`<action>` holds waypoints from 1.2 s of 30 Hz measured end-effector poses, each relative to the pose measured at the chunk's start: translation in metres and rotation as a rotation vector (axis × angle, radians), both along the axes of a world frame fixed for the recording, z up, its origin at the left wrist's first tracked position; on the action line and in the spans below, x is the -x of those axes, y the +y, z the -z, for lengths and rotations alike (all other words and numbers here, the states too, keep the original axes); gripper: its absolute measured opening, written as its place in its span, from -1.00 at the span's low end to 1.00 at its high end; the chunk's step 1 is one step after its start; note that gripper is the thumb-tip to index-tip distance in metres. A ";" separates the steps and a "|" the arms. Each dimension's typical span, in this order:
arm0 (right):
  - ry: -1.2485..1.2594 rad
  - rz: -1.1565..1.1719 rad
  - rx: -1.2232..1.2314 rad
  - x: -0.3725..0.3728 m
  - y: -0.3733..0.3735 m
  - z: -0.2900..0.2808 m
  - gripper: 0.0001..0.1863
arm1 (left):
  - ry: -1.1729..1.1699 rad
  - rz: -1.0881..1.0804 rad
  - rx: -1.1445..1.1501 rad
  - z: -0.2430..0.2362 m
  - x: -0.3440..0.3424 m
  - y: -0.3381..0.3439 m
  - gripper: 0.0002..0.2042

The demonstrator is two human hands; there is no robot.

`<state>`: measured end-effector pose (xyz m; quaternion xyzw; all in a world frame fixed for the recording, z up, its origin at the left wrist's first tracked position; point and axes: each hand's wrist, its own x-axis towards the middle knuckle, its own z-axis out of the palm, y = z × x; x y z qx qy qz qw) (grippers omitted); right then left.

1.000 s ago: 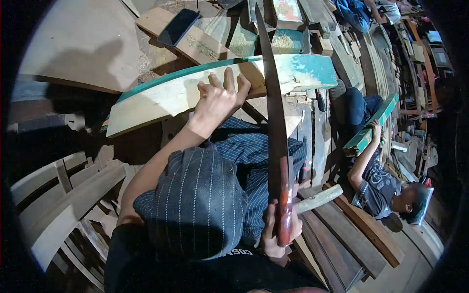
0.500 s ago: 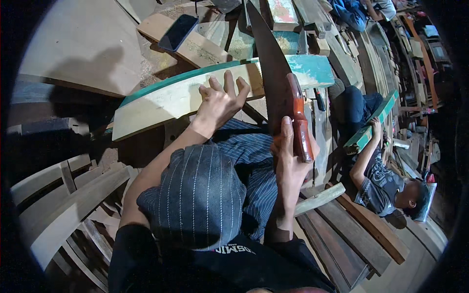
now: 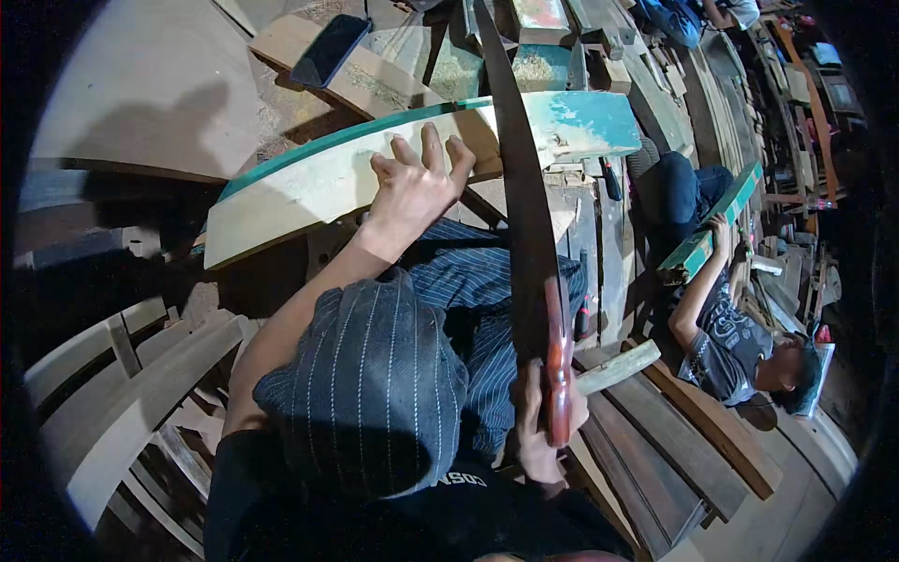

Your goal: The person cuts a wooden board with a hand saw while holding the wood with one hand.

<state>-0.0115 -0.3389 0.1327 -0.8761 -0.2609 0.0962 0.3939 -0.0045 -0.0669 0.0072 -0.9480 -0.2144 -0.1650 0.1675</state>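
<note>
My right hand [image 3: 543, 426] is closed around the reddish-brown wooden handle of a handsaw [image 3: 524, 215]. It is low, close to my body. The saw's long dark blade stretches away from me and crosses a curved board [image 3: 290, 201], pale on its face, with a teal far edge and a teal right end. On the board, just left of the blade, rests my left hand [image 3: 412, 192], its fingers spread and a little bent. Below the board is my raised leg in striped dark cloth [image 3: 365, 375], with my left forearm alongside it.
A phone [image 3: 330, 50] lies on a plank beyond the board. Stacked wood blocks [image 3: 543, 70] stand at the far side. To the right, a co-worker [image 3: 721, 347] holds a teal piece of wood [image 3: 712, 225]. Planks [image 3: 674, 450] lie at lower right, slatted wooden pieces [image 3: 140, 403] at lower left.
My right hand has pulled the saw back toward my body, so the handle is lower and the blade has slid along across the board. My left hand stays on the board.
</note>
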 end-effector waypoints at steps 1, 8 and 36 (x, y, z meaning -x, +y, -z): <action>0.024 0.015 -0.011 -0.010 0.018 0.002 -0.84 | 0.003 0.000 -0.013 -0.001 0.001 -0.001 -0.61; 0.329 0.042 -0.321 -0.046 0.092 0.007 -0.85 | -0.036 -0.039 -0.057 0.013 -0.002 0.005 -0.66; 0.167 -0.001 -0.129 -0.012 0.030 0.010 -0.86 | -0.004 -0.061 -0.077 0.012 -0.006 -0.001 -0.66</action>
